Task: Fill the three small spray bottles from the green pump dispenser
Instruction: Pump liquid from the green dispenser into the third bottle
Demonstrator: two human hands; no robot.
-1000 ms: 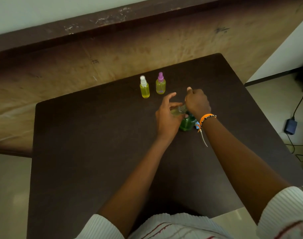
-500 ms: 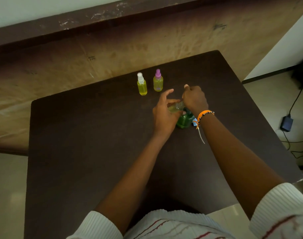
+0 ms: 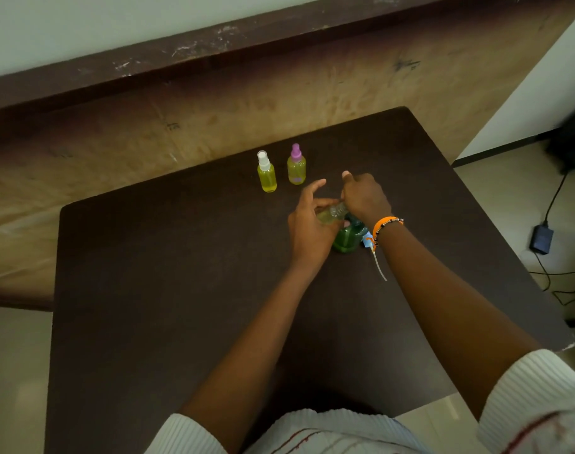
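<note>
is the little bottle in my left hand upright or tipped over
Tipped. The bottle lies nearly sideways in the left hand, its uncapped threaded neck pointing toward the right hand above the green dispenser.

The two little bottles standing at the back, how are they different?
The left spray bottle has a white cap; the right spray bottle has a purple cap. The left one looks slimmer and stands nearer the person; the right one looks rounder. Both stand upright, capped, holding yellow liquid.
</note>
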